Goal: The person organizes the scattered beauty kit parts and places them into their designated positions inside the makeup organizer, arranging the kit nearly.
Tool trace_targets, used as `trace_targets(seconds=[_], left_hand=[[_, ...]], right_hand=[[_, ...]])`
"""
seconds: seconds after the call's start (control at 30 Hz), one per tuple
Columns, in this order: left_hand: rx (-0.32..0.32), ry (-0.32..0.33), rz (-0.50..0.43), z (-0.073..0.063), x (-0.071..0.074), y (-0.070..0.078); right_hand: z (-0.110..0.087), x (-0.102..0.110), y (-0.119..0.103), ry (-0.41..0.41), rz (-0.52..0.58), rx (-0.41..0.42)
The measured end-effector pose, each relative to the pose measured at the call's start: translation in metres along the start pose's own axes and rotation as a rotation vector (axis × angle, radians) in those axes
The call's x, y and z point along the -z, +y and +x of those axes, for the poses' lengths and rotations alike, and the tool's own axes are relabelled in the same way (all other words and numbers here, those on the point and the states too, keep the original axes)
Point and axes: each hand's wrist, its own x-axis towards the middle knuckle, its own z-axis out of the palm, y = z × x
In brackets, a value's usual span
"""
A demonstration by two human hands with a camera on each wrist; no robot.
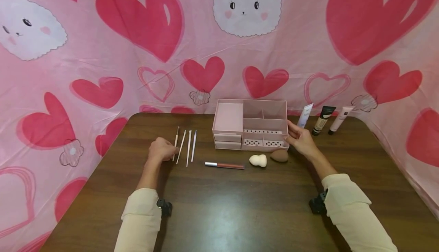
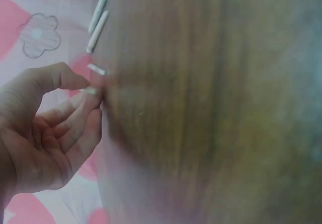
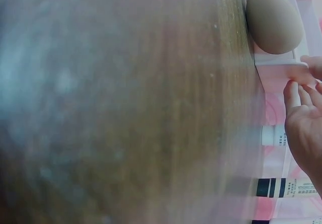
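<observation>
Head view: your left grip (image 1: 162, 149) pinches the leftmost pale stick (image 1: 176, 139), and your right grip (image 1: 302, 140) holds the pink organizer (image 1: 253, 124) to its left; raise the stick straight up, to avoid nudging the other sticks (image 1: 189, 149) right of the left grip. Left wrist view: apply only light thumb-and-finger pressure, with the brown wooden bench (image 2: 166, 133) below the grip. Right wrist view: brace the organizer's side wall (image 3: 276, 75) without shifting it; the heart-print drape (image 3: 274, 108) hangs beyond the grip.

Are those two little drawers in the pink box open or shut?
Shut, it seems: in the head view both drawers of the pink box show only their fronts, with no inside visible.
</observation>
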Motion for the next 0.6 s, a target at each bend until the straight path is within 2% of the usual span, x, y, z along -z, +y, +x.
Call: trace_targets(seconds=[0.2, 0.37, 0.6], left_hand=[[0.024, -0.079, -0.204, 0.0027, 0.0040, -0.0036], [0.028, -0.090, -0.278, 0.0050, 0.0072, -0.0038], [-0.010, -0.121, -0.359, 0.0021, 0.0102, 0.0040]], right_hand=[[0.0002, 0.0009, -0.0005, -0.006, -0.013, 0.010], [0.0000, 0.0012, -0.0009, -0.007, -0.023, 0.015], [-0.0006, 0.0000, -0.0021, -0.015, -0.019, 0.001]])
